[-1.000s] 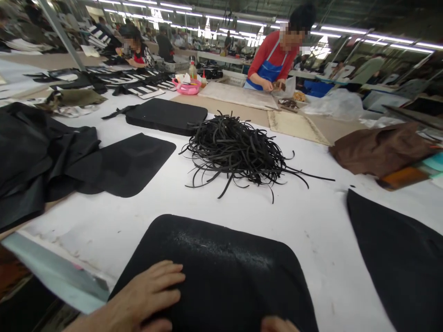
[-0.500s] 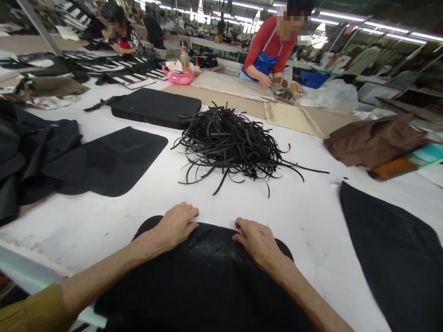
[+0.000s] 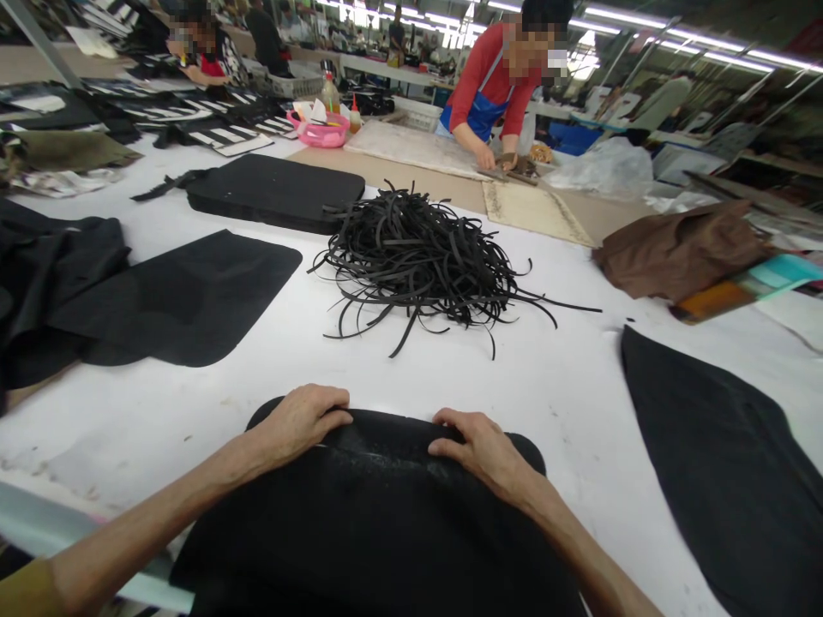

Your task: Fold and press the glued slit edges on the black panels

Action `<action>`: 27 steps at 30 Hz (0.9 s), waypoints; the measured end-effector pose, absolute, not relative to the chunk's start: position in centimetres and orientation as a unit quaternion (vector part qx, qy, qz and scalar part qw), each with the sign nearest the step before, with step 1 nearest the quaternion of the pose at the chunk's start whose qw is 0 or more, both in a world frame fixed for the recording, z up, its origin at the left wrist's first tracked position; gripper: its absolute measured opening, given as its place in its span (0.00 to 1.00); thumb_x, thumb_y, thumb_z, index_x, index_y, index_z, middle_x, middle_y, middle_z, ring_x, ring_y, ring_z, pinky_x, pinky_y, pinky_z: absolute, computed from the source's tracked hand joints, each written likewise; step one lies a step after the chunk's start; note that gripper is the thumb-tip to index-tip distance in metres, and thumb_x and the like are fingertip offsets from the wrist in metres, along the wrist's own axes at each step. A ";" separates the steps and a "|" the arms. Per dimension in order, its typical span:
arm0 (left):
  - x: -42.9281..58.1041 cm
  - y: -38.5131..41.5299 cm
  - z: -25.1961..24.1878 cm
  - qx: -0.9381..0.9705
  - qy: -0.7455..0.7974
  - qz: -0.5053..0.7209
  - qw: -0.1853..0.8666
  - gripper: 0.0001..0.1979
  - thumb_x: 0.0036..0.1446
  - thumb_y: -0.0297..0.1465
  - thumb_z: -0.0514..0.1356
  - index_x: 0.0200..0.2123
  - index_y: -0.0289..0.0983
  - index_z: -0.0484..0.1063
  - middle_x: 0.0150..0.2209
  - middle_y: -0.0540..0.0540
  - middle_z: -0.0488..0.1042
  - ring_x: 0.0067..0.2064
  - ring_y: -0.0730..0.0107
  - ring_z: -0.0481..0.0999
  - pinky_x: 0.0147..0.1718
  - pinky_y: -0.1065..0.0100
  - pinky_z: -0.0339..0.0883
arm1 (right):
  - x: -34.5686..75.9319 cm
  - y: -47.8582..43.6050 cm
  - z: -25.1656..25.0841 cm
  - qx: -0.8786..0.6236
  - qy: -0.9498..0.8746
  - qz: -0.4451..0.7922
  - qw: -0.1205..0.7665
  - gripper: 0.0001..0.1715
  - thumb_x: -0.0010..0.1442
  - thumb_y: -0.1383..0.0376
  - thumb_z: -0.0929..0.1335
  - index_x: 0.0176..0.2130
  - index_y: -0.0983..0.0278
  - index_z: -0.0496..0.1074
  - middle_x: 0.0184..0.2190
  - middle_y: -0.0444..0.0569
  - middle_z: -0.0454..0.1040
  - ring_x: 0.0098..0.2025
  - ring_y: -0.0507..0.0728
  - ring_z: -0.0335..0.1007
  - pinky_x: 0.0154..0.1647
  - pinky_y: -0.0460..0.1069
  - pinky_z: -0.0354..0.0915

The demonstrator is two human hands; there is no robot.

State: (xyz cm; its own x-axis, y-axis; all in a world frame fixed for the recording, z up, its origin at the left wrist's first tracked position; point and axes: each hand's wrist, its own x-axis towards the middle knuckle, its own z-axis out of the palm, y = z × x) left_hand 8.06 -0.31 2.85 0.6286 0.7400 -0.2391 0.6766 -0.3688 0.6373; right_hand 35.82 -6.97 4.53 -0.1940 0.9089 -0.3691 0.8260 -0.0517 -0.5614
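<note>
A large black panel of leather-like sheet (image 3: 379,531) with rounded corners lies in front of me. Its far edge looks folded back in a narrow strip, with whitish marks along it. My left hand (image 3: 309,416) grips that edge left of the middle, thumb on the near side and fingers curled over the far side. On the right, my right hand (image 3: 472,441) grips the same edge in a similar way, a hand's breadth or more apart from the left. Beyond the panel lies a tangled heap of thin black strips (image 3: 421,257).
Stacked black panels (image 3: 276,193) lie behind the heap. Loose black pieces lie left (image 3: 186,296) and right (image 3: 720,463) on the white table (image 3: 257,386). A pink basket (image 3: 321,133) and brown cloth (image 3: 675,248) are farther off. A co-worker in red (image 3: 479,86) works across the table.
My left hand has shifted slightly left along the edge, widening the gap between my hands. The folded strip at the edge shows more plainly. The view has shifted slightly.
</note>
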 end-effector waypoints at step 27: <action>6.9 1.9 2.9 0.752 0.515 0.096 0.400 0.16 0.56 0.45 0.50 0.31 0.41 0.68 0.25 0.53 0.69 0.29 0.67 0.68 0.30 0.70 0.59 | 41.5 -6.9 5.0 -0.681 -0.633 0.360 0.079 0.10 0.55 0.58 0.65 0.30 0.62 0.72 0.24 0.41 0.70 0.27 0.53 0.63 0.28 0.46 0.55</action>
State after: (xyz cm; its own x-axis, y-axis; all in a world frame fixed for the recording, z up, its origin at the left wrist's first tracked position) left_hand 6.89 1.86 2.86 0.4521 0.8508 -0.2679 0.6979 -0.1503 0.7002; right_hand 41.52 -6.87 5.04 -0.0590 0.9187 -0.3905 0.8055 -0.1872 -0.5622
